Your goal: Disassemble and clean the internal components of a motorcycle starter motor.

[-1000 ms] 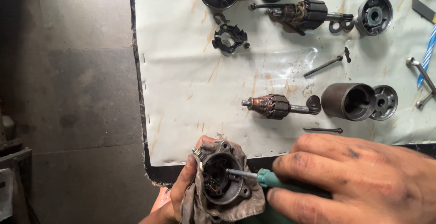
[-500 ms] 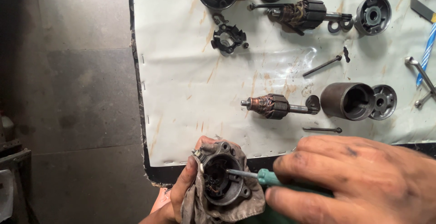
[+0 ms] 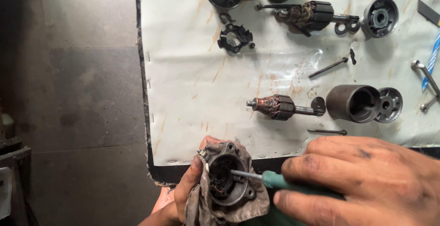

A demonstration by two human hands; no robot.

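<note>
Holding a round metal housing (image 3: 228,180) wrapped in a dirty rag (image 3: 229,205), the left hand (image 3: 183,194) sits at about 6 o'clock of the view, just over the near edge of the worktop (image 3: 192,84). Its fingers are closed around the rag and the housing, with the thumb pressed on the rim at the 9 o'clock side. The right hand (image 3: 362,180) comes in from 4 o'clock and grips a screwdriver (image 3: 270,179) with a green handle; the metal tip is inside the open mouth of the housing.

A pale, stained sheet covers the worktop. At 12 o'clock from the hands lies a motor rotor (image 3: 279,107) with copper windings, on its side. Just at 3 o'clock of it stands a dark metal cylinder (image 3: 353,102), lying with its opening to the right, touching a round end cap (image 3: 389,104). A thin long bolt (image 3: 327,131) lies between the cylinder and the right hand. Farther away, near the top edge, there is a second rotor (image 3: 307,14), a black brush holder (image 3: 236,38) and another round cap (image 3: 379,17).
</note>
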